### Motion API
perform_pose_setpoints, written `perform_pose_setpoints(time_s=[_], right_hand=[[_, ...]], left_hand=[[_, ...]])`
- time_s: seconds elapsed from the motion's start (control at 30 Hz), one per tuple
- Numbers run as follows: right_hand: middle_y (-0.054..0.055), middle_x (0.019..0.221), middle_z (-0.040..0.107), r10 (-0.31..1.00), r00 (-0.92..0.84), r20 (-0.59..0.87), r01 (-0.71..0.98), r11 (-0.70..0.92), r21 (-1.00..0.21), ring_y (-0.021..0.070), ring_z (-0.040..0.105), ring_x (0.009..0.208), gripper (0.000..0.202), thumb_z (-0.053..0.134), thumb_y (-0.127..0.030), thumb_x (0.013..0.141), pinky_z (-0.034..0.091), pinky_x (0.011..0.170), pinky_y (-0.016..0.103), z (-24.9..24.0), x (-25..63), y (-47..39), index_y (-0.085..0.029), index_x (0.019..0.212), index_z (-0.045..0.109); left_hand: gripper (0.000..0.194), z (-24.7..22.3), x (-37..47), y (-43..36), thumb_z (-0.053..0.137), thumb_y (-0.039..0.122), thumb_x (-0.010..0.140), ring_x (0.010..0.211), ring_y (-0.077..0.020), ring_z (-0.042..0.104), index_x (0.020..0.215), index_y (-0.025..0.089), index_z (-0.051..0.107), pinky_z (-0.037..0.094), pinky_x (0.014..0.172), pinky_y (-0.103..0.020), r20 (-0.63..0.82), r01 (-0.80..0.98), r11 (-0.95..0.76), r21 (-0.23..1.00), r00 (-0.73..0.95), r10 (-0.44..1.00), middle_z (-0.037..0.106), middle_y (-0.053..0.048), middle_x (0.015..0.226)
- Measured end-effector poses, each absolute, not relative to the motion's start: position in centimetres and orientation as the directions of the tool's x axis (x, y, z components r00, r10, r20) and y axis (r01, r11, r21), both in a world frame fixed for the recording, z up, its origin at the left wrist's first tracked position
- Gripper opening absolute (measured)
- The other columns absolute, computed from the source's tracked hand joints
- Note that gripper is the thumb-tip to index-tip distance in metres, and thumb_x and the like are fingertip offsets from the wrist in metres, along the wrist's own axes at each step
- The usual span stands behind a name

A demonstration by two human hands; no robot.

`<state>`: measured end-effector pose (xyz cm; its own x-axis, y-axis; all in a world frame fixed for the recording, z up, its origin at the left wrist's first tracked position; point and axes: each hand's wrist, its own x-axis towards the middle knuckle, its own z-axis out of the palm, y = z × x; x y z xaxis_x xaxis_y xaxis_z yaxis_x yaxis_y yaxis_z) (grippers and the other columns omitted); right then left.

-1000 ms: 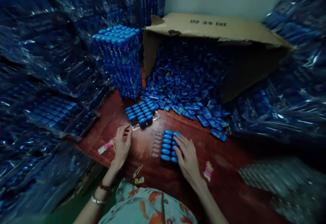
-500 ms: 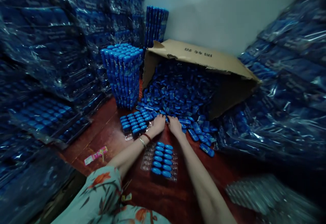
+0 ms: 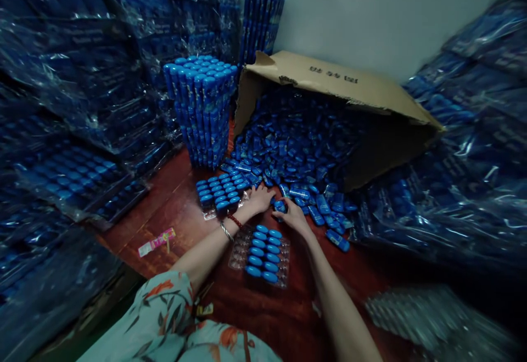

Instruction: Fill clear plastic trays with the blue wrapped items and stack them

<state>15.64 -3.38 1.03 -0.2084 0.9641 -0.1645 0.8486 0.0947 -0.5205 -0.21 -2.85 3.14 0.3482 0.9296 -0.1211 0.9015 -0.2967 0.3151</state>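
My right hand (image 3: 294,215) has its fingers curled round a small blue bottle (image 3: 280,207), possibly more than one. Beside it, my left hand (image 3: 260,198) reaches to the front edge of a loose heap of blue bottles (image 3: 288,156), fingers apart; whether its hidden thumb side touches a bottle is unclear. Between my forearms lies a clear plastic tray (image 3: 237,252), two rows of blue bottles (image 3: 258,252) upright in its middle and vacant pockets on both sides. Left of my left hand, another block of upright blue bottles (image 3: 220,191) stands on clear plastic.
An open cardboard box (image 3: 329,79) lies on its side behind the heap. A tall stack of bottles (image 3: 201,109) stands left of it. Plastic-wrapped stacks (image 3: 82,60) rise on both sides. Clear trays (image 3: 432,318) lie at lower right, a pink wrapper (image 3: 157,242) on the red floor.
My right hand has drawn back from the heap, toward me and slightly right, and a blue bottle now shows in its fingers. My left hand's fingers have spread. The view has shifted slightly.
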Motion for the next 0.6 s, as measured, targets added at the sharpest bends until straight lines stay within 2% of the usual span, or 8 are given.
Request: perform_pose_setpoints(time_s=[0.1, 0.23, 0.3, 0.4, 0.5, 0.6], right_hand=[[-0.002, 0.067, 0.056, 0.975, -0.186, -0.118, 0.806, 0.083, -0.586, 0.0163, 0.054, 0.063, 0.032, 0.065, -0.041, 0.066, 0.039, 0.058, 0.026, 0.7, 15.7, -3.1, -0.021, 0.089, 0.054], [-0.001, 0.067, 0.055, 0.980, -0.191, -0.058, 0.715, 0.099, -0.693, 0.0167, 0.055, 0.064, 0.027, 0.056, -0.045, 0.072, 0.042, 0.060, 0.028, 0.4, 15.1, -3.1, -0.021, 0.082, 0.050], [-0.001, 0.071, 0.058, 0.971, -0.232, -0.053, 0.650, 0.115, -0.751, 0.0161, 0.057, 0.065, 0.029, 0.054, -0.046, 0.073, 0.045, 0.059, 0.028, 0.5, 14.3, -3.4, -0.022, 0.086, 0.049], [-0.001, 0.079, 0.062, 0.941, -0.336, -0.034, 0.470, 0.137, -0.872, 0.0162, 0.060, 0.064, 0.031, 0.052, -0.047, 0.076, 0.049, 0.056, 0.029, 1.1, 12.4, -3.7, -0.023, 0.096, 0.049], [0.002, 0.089, 0.064, 0.905, -0.407, 0.126, 0.343, 0.279, -0.897, 0.0183, 0.063, 0.078, 0.026, 0.053, -0.040, 0.080, 0.051, 0.070, 0.033, 1.9, 10.1, -3.2, -0.022, 0.099, 0.053], [0.004, 0.098, 0.065, 0.864, -0.446, 0.234, 0.356, 0.412, -0.839, 0.0188, 0.062, 0.087, 0.024, 0.051, -0.033, 0.082, 0.049, 0.080, 0.034, 2.0, 8.3, -2.2, -0.021, 0.102, 0.057]], left_hand=[[0.029, 3.9, 0.1, -4.1, 0.042, 0.014, 0.087, 0.114, -0.0274, 0.047, 0.112, 0.017, 0.055, 0.030, 0.099, -0.050, -0.068, 0.901, -0.316, 0.299, 0.350, 0.934, 0.060, -0.013, 0.111], [0.028, 3.9, -1.4, -7.6, 0.046, 0.012, 0.084, 0.110, -0.0269, 0.048, 0.109, 0.017, 0.056, 0.033, 0.096, -0.048, -0.001, 0.901, -0.299, 0.313, 0.315, 0.949, 0.062, -0.012, 0.107], [0.025, 3.7, -3.4, -10.0, 0.048, 0.015, 0.084, 0.105, -0.0263, 0.051, 0.108, 0.017, 0.056, 0.038, 0.091, -0.046, 0.098, 0.867, -0.266, 0.421, 0.248, 0.964, 0.062, -0.011, 0.104], [0.021, 3.3, -7.4, -14.0, 0.047, 0.022, 0.087, 0.090, -0.0203, 0.057, 0.107, 0.018, 0.054, 0.046, 0.080, -0.036, 0.247, 0.688, -0.220, 0.692, 0.061, 0.967, 0.063, -0.008, 0.097], [0.020, 2.6, -11.4, -17.2, 0.051, 0.028, 0.086, 0.079, -0.0154, 0.061, 0.103, 0.019, 0.053, 0.050, 0.072, -0.028, 0.242, 0.513, -0.104, 0.852, -0.210, 0.947, 0.063, -0.004, 0.091], [0.024, 1.5, -14.0, -18.9, 0.057, 0.033, 0.082, 0.071, -0.0138, 0.063, 0.101, 0.019, 0.051, 0.052, 0.066, -0.026, 0.185, 0.403, 0.011, 0.915, -0.442, 0.878, 0.063, -0.001, 0.085]])
